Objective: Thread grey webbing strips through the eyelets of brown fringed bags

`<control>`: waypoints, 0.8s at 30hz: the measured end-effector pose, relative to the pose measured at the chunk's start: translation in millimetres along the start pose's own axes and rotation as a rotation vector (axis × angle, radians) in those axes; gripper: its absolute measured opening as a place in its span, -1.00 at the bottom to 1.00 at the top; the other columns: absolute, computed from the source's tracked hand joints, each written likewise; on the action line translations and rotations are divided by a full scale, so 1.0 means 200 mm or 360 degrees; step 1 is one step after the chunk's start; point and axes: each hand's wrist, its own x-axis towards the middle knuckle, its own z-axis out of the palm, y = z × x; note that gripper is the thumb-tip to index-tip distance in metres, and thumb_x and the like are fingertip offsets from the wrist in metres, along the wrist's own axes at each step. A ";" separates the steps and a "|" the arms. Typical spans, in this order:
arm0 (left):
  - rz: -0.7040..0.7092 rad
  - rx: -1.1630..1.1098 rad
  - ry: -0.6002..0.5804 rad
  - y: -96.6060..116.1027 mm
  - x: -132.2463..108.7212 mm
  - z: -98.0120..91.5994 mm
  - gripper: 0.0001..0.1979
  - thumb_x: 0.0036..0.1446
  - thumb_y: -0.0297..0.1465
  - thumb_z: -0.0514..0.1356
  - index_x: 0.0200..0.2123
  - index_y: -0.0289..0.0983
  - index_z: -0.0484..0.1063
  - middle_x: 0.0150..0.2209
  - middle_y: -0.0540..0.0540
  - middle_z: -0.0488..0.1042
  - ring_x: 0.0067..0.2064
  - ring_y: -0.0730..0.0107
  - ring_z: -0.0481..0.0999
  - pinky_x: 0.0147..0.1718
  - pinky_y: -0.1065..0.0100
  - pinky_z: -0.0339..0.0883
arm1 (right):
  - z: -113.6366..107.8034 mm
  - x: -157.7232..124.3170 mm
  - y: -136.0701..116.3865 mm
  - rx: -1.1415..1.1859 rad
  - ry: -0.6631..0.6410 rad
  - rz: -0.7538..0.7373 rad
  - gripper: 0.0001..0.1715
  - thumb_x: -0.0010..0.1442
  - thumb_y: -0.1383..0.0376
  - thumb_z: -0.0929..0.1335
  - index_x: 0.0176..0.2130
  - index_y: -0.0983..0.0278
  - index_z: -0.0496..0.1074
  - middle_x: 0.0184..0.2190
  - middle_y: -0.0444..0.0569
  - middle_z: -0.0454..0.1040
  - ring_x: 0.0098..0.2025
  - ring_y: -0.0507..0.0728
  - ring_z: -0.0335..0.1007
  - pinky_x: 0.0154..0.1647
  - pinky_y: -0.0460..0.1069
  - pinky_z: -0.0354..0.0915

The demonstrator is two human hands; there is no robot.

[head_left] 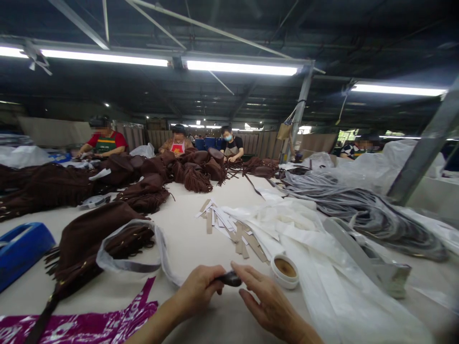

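Observation:
In the head view my left hand (201, 286) is closed round a dark strap end (230, 278), which sticks out to the right past the fingertips. A clear plastic-wrapped length of strap (163, 248) loops from that hand back towards a dark brown fringed bag (95, 234). My right hand (267, 298) has its fingers stretched and apart beside the strap end; whether the fingertips touch it I cannot tell. Just right of that hand stands a round white tub (284, 271) with brownish contents.
Paper and card strips (233, 227) lie ahead. White plastic sheeting (308, 248), a grey tape dispenser (369, 258) and bundled wrapped straps (351, 200) fill the right. A blue dispenser (23, 251), purple printed plastic (89, 325) and piled brown bags (193, 165) lie left. Co-workers sit across the table.

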 end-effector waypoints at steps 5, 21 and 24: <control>0.0281 0.0298 -0.0275 0.02 0.02 -0.07 -0.78 0.04 -0.57 0.04 -0.41 -0.25 0.46 -0.46 0.03 0.47 -0.38 0.46 0.41 -0.34 0.53 0.20 | -0.14 0.04 -0.09 0.0374 -0.0150 0.0183 -0.46 0.22 0.41 0.28 0.16 0.08 0.26 -0.02 0.01 0.41 -0.24 0.03 0.44 -0.25 -0.10 0.40; 0.0238 0.0608 -0.0438 -0.05 0.08 -0.02 -0.85 0.01 -0.54 0.23 -0.33 -0.23 0.52 -0.44 0.05 0.49 -0.39 0.48 0.43 -0.39 0.55 0.22 | -0.03 0.05 -0.11 -0.0794 -0.0649 -0.0800 -0.80 0.23 0.37 0.36 -0.45 0.24 0.37 -0.24 -0.18 0.43 -0.32 0.06 0.21 -0.43 -0.01 0.08; 0.0322 0.0586 -0.0457 -0.09 0.10 -0.02 -0.80 -0.06 -0.60 0.25 -0.34 -0.25 0.53 -0.30 -0.01 0.46 -0.28 0.44 0.43 -0.30 0.54 0.26 | -0.02 0.06 -0.11 -0.0753 -0.0765 -0.0852 -0.77 0.28 0.31 0.32 -0.44 0.24 0.35 -0.19 -0.18 0.43 -0.33 0.06 0.18 -0.45 0.00 0.04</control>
